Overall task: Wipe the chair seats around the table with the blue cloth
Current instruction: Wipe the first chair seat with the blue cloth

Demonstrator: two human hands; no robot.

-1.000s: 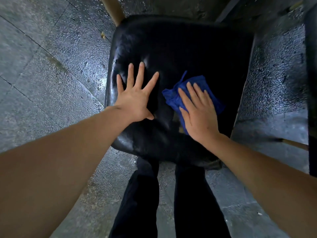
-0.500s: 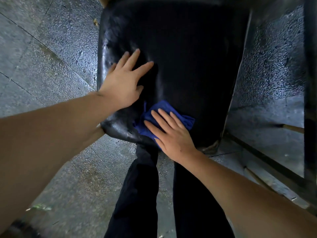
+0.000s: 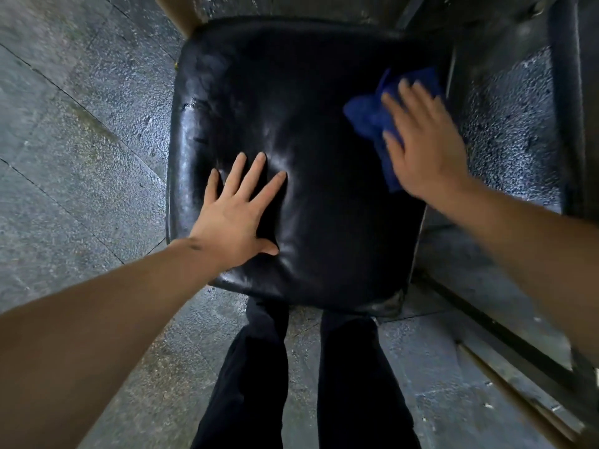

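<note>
A black padded chair seat (image 3: 311,131) fills the middle of the head view, glossy and slightly creased. My left hand (image 3: 236,215) lies flat on its near left part, fingers spread and straight. The blue cloth (image 3: 369,115) is bunched at the seat's far right edge. My right hand (image 3: 421,144) presses on the cloth with straight fingers and is blurred by motion. Most of the cloth lies hidden under that hand.
Grey stone floor tiles (image 3: 81,140) surround the chair. My dark trouser legs (image 3: 256,367) stand at the seat's near edge. A dark frame (image 3: 567,108) runs along the right side, and a wooden leg (image 3: 175,11) shows at the top left.
My right hand has swept the blue cloth from the seat's near edge up to its far right edge. My left hand has shifted toward the seat's near left part.
</note>
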